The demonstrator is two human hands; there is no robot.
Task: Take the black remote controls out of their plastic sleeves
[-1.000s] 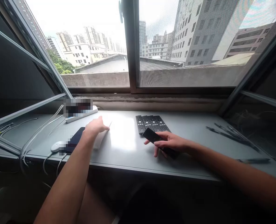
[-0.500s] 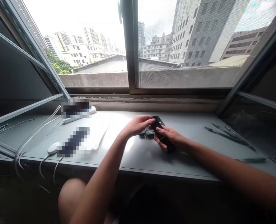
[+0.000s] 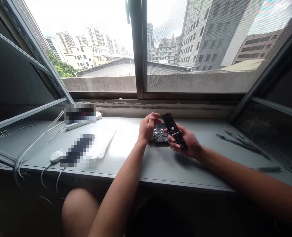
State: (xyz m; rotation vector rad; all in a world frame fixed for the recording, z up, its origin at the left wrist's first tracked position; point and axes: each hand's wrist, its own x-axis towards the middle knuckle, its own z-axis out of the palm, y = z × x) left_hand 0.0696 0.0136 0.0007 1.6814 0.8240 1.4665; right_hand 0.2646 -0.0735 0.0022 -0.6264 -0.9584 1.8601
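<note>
Gripping the black remote (image 3: 173,129) by its lower half in my right fingers (image 3: 172,143) above the table (image 3: 207,141), I best hold it steady, buttons up; my left fingers (image 3: 151,120) curl loosely, seemingly empty, beside the remote row (image 3: 158,135).

The right grip (image 3: 189,142) holds a black remote (image 3: 172,128) near more remotes (image 3: 158,135) on the desk (image 3: 207,131).

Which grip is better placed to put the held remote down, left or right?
Right, I'd judge: the right grip has the held remote; the left grip is at the lying remotes.
</note>
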